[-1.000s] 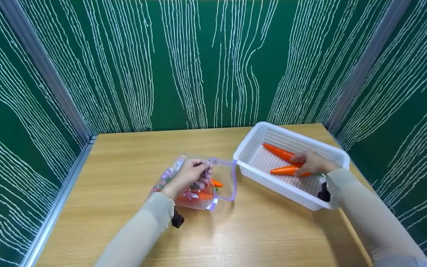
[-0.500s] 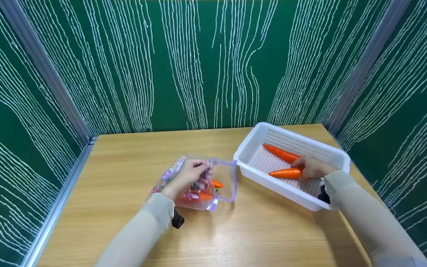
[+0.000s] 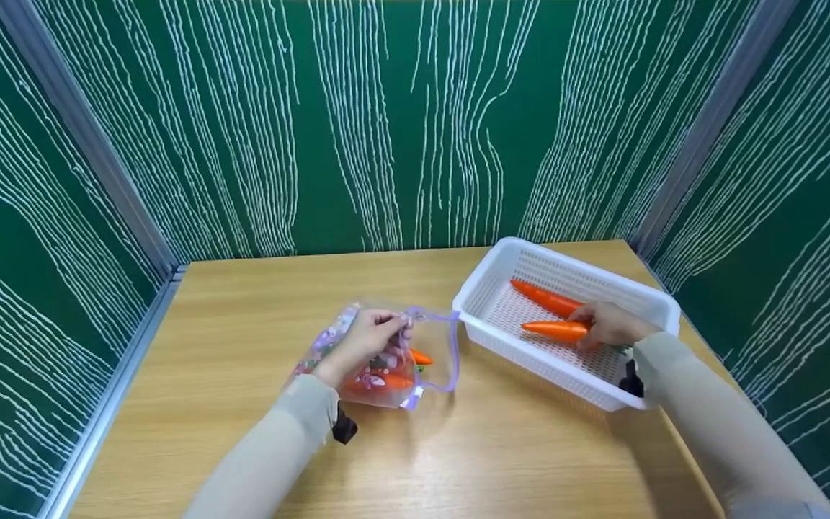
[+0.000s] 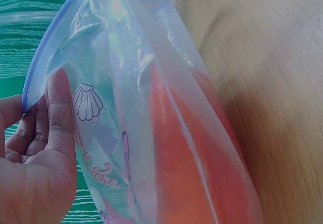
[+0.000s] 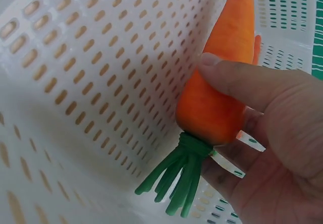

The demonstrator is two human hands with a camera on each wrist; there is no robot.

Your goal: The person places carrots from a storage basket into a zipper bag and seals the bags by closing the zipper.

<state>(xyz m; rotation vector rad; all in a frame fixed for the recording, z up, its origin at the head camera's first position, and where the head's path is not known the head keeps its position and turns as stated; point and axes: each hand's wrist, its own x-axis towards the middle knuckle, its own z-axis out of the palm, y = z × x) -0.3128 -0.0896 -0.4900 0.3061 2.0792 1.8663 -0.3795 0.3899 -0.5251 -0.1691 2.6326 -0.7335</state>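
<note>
In the head view a clear zip bag (image 3: 357, 395) with a purple rim and printed shells lies left of the basket, its mouth facing right. My left hand (image 3: 368, 337) pinches the upper edge of that mouth between thumb and fingers. Orange carrots (image 4: 181, 158) show through the bag's film in the left wrist view. On the right, my right hand (image 3: 613, 324) reaches into the white basket (image 3: 530, 360). It grips a carrot (image 5: 214, 100) near its thick end, thumb on top; the green stem tuft (image 5: 179, 171) hangs free. Another carrot (image 3: 545, 297) lies behind it in the basket.
The wooden table (image 3: 256, 303) carries both bag and basket. Green walls with white wavy lines (image 3: 415, 130) enclose its back and sides, joined by metal posts (image 3: 696, 130). The basket's near left corner almost meets the bag's mouth.
My right hand has moved to a firmer hold on the nearer carrot, whose tip has swung slightly left and up. The left hand and bag stay where they were.
</note>
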